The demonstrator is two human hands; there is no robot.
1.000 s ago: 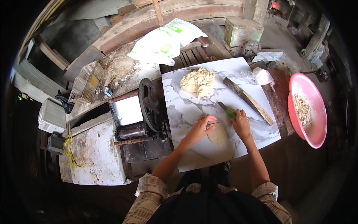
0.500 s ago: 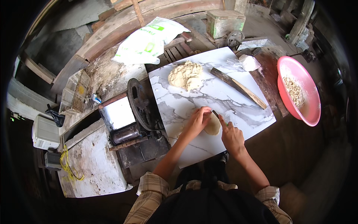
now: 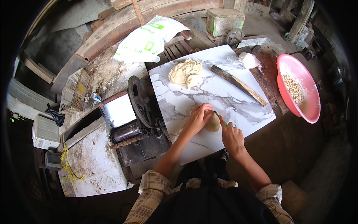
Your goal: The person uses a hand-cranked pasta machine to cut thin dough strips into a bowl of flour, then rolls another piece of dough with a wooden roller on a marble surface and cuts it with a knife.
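Observation:
My right hand (image 3: 233,139) grips a small knife (image 3: 216,113) with a dark blade and a bit of green showing at the handle. Its blade is at the edge of a flat, oval piece of dough (image 3: 213,124) on the marble-patterned board (image 3: 179,102). From the left, my left hand (image 3: 200,118) holds that dough with curled fingers, close to the blade; whether the blade has cut in, I cannot tell. A large rough lump of dough (image 3: 185,74) lies farther back on the board. Right of it, a dark wooden stick (image 3: 238,85) lies diagonally.
Left of the board stands a roller machine with a big wheel (image 3: 138,100). A pink basin (image 3: 314,84) at the right holds pale dough strips (image 3: 294,89). A clear bag of white powder (image 3: 249,60) sits at the board's far right corner. Behind lies a white-and-green sack (image 3: 143,43).
Both hands stay almost in place over the dough. The knife and my fingers have shifted only slightly.

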